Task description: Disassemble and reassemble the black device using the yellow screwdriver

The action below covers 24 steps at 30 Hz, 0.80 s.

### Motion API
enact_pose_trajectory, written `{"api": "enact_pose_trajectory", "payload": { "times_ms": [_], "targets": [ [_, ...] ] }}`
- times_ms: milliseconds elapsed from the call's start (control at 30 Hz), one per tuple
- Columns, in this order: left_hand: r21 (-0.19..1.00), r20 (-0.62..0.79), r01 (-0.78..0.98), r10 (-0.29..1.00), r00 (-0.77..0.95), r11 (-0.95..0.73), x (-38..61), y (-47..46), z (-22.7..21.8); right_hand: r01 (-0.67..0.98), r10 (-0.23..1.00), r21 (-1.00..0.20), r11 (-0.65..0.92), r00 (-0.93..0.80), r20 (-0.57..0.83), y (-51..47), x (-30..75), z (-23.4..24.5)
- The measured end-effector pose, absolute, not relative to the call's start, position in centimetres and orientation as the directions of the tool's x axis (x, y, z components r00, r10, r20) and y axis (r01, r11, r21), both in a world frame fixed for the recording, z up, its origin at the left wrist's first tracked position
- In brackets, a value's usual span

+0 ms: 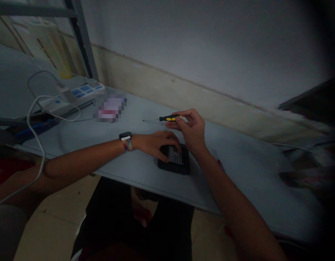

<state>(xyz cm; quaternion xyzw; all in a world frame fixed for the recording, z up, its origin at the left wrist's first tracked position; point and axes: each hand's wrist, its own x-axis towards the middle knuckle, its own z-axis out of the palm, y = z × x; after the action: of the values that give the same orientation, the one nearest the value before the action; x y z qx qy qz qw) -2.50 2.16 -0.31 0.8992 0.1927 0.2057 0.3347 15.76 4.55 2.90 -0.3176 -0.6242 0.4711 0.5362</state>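
Observation:
A small screwdriver (171, 118) with a black and yellow handle is pinched in my right hand (193, 128). Its thin shaft points left, roughly level, above the table. Below and nearer to me, a flat black square device (174, 167) with a white printed label lies on the table. My left hand (159, 143) grips this device from its left side, thumb and fingers bent over its top. The fingers cover part of the label and the far left corner. A watch (126, 139) with a patterned band is on my left wrist.
A blurred-out phone-like item (111, 107) lies left on the pale table (145, 168). Behind it are a power strip (86, 90) with a plugged-in charger and a white cable (34, 127) passing over my left arm. A metal frame post (84, 43) rises there. The wall (211, 94) borders the back.

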Motion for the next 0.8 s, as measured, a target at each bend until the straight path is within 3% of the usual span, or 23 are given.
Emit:
{"api": "enact_pose_trajectory", "payload": {
  "times_ms": [433,567,633,800],
  "targets": [
    [0.661,0.250,0.238,0.508,0.824,-0.712,-3.1,2.0,0.3,-0.272,0.949,-0.925,0.266,-0.097,0.301,5.8,22.2,3.1],
    [0.714,0.277,0.188,0.519,0.808,-0.674,-3.4,2.2,0.7,-0.327,0.971,-0.922,0.209,-0.044,0.236,6.5,24.2,2.2],
    [0.782,0.284,0.152,0.563,0.776,-0.604,-3.4,2.7,0.5,-0.361,0.981,-0.917,0.172,-0.018,0.191,6.8,24.9,1.8],
    [0.938,0.215,0.117,0.814,0.539,-0.325,-3.6,4.2,-0.7,-0.390,0.985,-0.907,0.157,-0.006,0.174,7.2,25.4,1.4]
  ]
}}
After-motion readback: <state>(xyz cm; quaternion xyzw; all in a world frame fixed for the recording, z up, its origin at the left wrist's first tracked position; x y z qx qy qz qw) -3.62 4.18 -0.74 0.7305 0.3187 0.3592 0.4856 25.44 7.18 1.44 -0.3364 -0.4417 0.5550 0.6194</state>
